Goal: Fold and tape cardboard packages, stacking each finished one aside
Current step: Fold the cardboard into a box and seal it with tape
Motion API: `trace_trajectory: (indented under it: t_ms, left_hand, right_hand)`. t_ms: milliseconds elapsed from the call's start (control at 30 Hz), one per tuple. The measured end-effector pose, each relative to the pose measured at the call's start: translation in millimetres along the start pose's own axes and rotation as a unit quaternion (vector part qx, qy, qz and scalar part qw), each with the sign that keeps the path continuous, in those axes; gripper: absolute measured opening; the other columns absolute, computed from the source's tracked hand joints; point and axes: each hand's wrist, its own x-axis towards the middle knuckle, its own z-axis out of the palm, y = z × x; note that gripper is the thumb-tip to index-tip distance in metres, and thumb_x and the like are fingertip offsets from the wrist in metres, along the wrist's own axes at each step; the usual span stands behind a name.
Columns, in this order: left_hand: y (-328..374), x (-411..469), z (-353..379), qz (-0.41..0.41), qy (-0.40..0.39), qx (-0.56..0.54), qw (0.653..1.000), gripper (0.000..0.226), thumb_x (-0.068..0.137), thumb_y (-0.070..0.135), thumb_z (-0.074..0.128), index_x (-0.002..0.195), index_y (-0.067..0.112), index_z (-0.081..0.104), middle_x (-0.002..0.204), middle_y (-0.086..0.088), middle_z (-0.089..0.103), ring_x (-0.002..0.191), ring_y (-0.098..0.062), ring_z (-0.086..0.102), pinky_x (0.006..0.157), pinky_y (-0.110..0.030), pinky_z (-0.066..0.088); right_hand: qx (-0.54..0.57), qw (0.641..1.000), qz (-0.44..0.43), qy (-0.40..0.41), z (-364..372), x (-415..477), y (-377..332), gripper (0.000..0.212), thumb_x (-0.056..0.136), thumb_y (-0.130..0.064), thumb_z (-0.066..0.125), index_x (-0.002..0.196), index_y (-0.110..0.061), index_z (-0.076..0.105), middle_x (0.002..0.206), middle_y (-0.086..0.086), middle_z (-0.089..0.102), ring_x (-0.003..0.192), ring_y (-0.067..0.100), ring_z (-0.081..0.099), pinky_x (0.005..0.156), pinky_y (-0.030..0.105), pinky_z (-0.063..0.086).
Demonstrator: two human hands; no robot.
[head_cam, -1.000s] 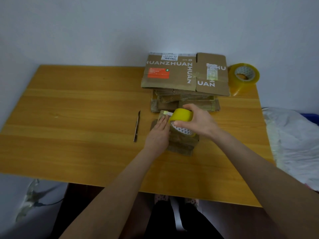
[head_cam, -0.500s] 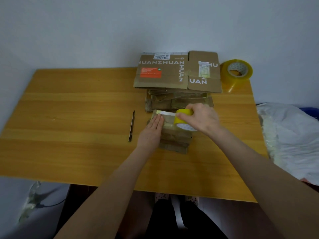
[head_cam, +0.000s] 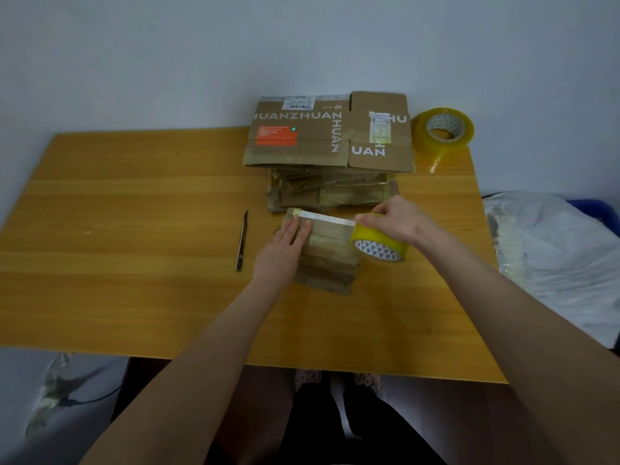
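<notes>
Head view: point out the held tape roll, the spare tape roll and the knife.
held tape roll (head_cam: 373, 235), head view, on its yellow outer band.
spare tape roll (head_cam: 436, 147), head view, on its yellow side wall.
knife (head_cam: 242, 241), head view, midway along its length.

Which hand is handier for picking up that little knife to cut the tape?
Probably the left hand: the knife lies just to its left, while the right hand grips the tape roll.

1. Two tape rolls: the held roll (head_cam: 380, 247) under my right fingers (head_cam: 373, 218), the spare roll (head_cam: 443, 132) well beyond them.
2. One cutter (head_cam: 241, 241), left of my left fingers (head_cam: 298, 229).
3. One folded package (head_cam: 330, 263) beneath my fingers.
4. One flattened box (head_cam: 322, 132) beyond my fingertips; the pile (head_cam: 335, 193) just before it I cannot count.
</notes>
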Motion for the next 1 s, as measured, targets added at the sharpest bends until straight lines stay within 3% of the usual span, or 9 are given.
trace_trajectory:
  t_ms: [133,233,333,467,533,667,733,867,1000]
  left_hand:
    - [3.2,0.5,0.4,-0.006,-0.002,0.007,1.000,0.090,0.091,0.006,0.054,0.152,0.026,-0.009,0.160,-0.002,-0.011,0.147,-0.020,0.004,0.109,-0.035,0.035]
    - [4.1,-0.4,0.5,-0.014,-0.003,0.015,1.000,0.094,0.089,0.004,0.057,0.152,0.023,-0.010,0.160,-0.003,-0.012,0.148,-0.021,0.001,0.109,-0.035,0.034]
    - [5.1,1.9,2.9,-0.019,0.009,0.027,0.999,0.093,0.089,0.001,0.056,0.152,0.020,-0.010,0.160,-0.004,-0.013,0.148,-0.020,-0.001,0.111,-0.034,0.031]
    - [5.4,3.3,6.3,-0.022,0.014,0.025,0.999,0.092,0.092,0.008,0.056,0.151,0.029,-0.012,0.160,-0.007,-0.013,0.147,-0.023,-0.002,0.116,-0.034,0.019]
    - [5.8,2.8,8.5,-0.021,0.006,0.015,1.000,0.095,0.091,0.013,0.058,0.149,0.035,-0.013,0.159,-0.008,-0.014,0.147,-0.026,-0.002,0.115,-0.037,0.022]
    - [3.7,4.4,8.9,-0.025,0.013,0.023,0.999,0.095,0.088,0.017,0.063,0.151,0.031,-0.006,0.160,-0.010,-0.010,0.147,-0.026,0.000,0.112,-0.038,0.030]
    - [3.6,8.8,9.7,-0.032,0.019,0.029,0.999,0.092,0.089,0.015,0.062,0.152,0.022,-0.004,0.160,-0.009,-0.009,0.148,-0.024,-0.003,0.115,-0.036,0.022]
    - [21.7,18.5,12.9,-0.042,0.013,0.011,0.999,0.081,0.097,0.027,0.047,0.150,0.007,-0.009,0.159,-0.012,-0.013,0.147,-0.023,-0.011,0.117,-0.035,-0.004]
    - [37.1,17.4,21.6,-0.006,0.003,0.030,1.000,0.084,0.097,0.043,0.042,0.149,0.010,-0.015,0.157,-0.017,-0.018,0.145,-0.033,-0.015,0.119,-0.046,-0.006]
  right_hand:
    - [0.041,0.999,0.008,-0.027,-2.2,6.9,-0.2,0.057,0.090,-0.048,0.060,0.126,-0.004,0.060,0.126,0.017,0.061,0.111,0.032,0.060,0.097,0.044,0.048]
    - [0.006,1.000,0.018,-0.024,-5.0,10.3,1.1,0.056,0.089,-0.048,0.060,0.120,-0.001,0.065,0.115,0.015,0.065,0.102,0.032,0.062,0.086,0.037,0.049]
    - [-0.025,0.999,0.029,-0.019,-3.4,12.7,12.1,0.059,0.089,-0.052,0.058,0.113,0.001,0.067,0.109,0.019,0.068,0.097,0.034,0.064,0.089,0.046,0.052]
    - [-0.074,0.996,0.037,-0.019,11.5,15.1,30.5,0.050,0.091,-0.055,0.053,0.112,-0.013,0.069,0.099,0.009,0.067,0.091,0.028,0.062,0.079,0.038,0.051]
    - [-0.087,0.995,0.042,-0.013,17.2,16.3,35.9,0.046,0.093,-0.053,0.050,0.113,-0.016,0.069,0.094,0.006,0.064,0.089,0.027,0.060,0.073,0.034,0.047]
    - [-0.074,0.997,0.033,0.000,26.9,21.8,33.9,0.044,0.096,-0.047,0.049,0.123,-0.016,0.064,0.115,0.009,0.067,0.105,0.029,0.060,0.084,0.037,0.049]
    - [-0.059,0.998,0.020,0.003,34.5,25.1,29.0,0.043,0.097,-0.046,0.048,0.122,-0.015,0.063,0.114,0.010,0.067,0.103,0.029,0.060,0.082,0.036,0.049]
    - [-0.068,0.997,0.019,0.024,43.7,31.1,20.6,0.041,0.098,-0.047,0.045,0.117,-0.016,0.064,0.086,0.006,0.064,0.086,0.026,0.061,0.066,0.032,0.045]
    - [-0.070,0.997,0.030,0.033,45.9,35.7,21.4,0.040,0.097,-0.049,0.046,0.119,-0.020,0.064,0.094,0.008,0.066,0.091,0.028,0.062,0.068,0.032,0.045]
